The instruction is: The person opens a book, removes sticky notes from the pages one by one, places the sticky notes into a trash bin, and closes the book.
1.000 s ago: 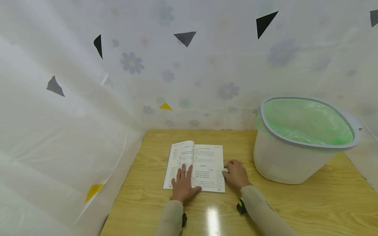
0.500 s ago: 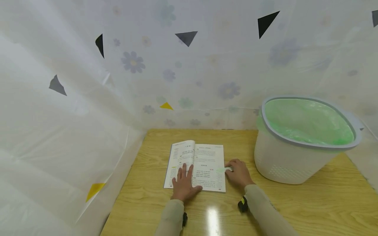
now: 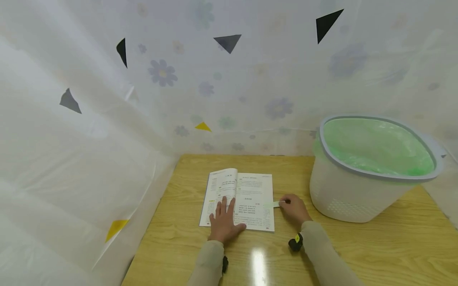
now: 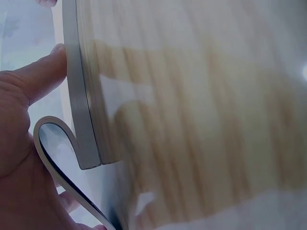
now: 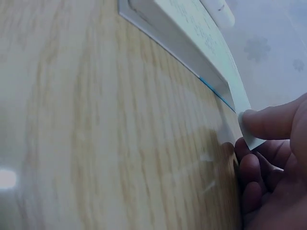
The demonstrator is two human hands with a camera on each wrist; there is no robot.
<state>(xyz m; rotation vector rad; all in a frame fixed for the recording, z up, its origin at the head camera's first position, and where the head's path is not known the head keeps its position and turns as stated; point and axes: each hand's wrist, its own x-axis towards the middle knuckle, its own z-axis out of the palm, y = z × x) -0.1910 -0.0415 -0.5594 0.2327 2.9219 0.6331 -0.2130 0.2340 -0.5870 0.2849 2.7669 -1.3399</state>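
An open book point(image 3: 254, 190) with printed pages lies on the wooden table, its left-hand page bulging up near the middle. My left hand point(image 3: 223, 226) rests on the lower left page with fingers spread and thumb reaching across the gutter. In the left wrist view the thumb point(image 4: 45, 72) presses near the thick page edge, beside a curled fold of the book. Just off the book's right edge, my right hand point(image 3: 295, 208) pinches the end of a pale green bookmark-like strip point(image 3: 276, 204) between thumb and fingers. The strip point(image 5: 249, 136) reaches back over the right page in the right wrist view.
A white basket point(image 3: 343, 194) with a grey rim and a green liner point(image 3: 375, 147) stands to the right of my right hand. White sheeting point(image 3: 279, 79) with flower prints rises behind the table point(image 3: 171, 246) and along its left side.
My right hand has moved a little to the right, away from the book, and more of the pale green strip shows past the page edge. The left hand stays on the page.
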